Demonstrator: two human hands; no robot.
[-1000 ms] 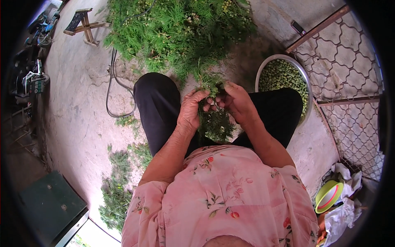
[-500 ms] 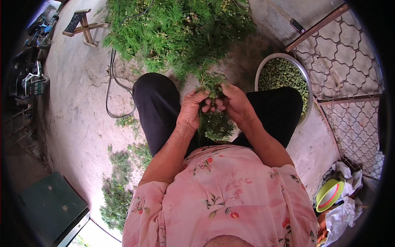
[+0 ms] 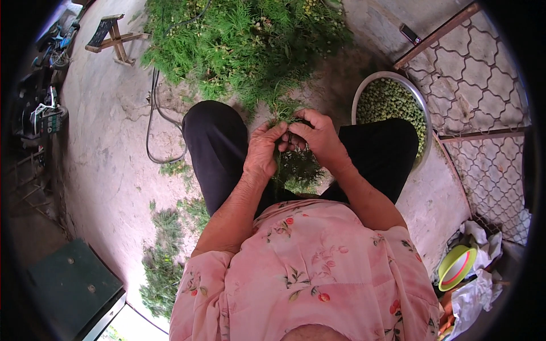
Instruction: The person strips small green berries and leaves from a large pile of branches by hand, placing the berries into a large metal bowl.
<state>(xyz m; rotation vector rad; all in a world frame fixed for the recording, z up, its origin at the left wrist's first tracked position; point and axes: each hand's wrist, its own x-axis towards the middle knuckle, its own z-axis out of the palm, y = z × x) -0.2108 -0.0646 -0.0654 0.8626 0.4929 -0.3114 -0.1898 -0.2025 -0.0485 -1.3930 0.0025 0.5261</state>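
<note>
Green sprig (image 3: 282, 109) pinched between the 2 hands (image 3: 262, 149)

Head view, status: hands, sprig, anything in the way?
Left hand and right hand both pinching sprig. Sprig partly hidden by hands, tip toward pile. Right knee blocking view of part of basin.

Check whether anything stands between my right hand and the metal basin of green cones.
Yes: your black-trousered right knee lies between your right hand, at the conifer sprig, and the metal basin, hiding its lower-left part. Nothing else visible blocks the way.
</note>
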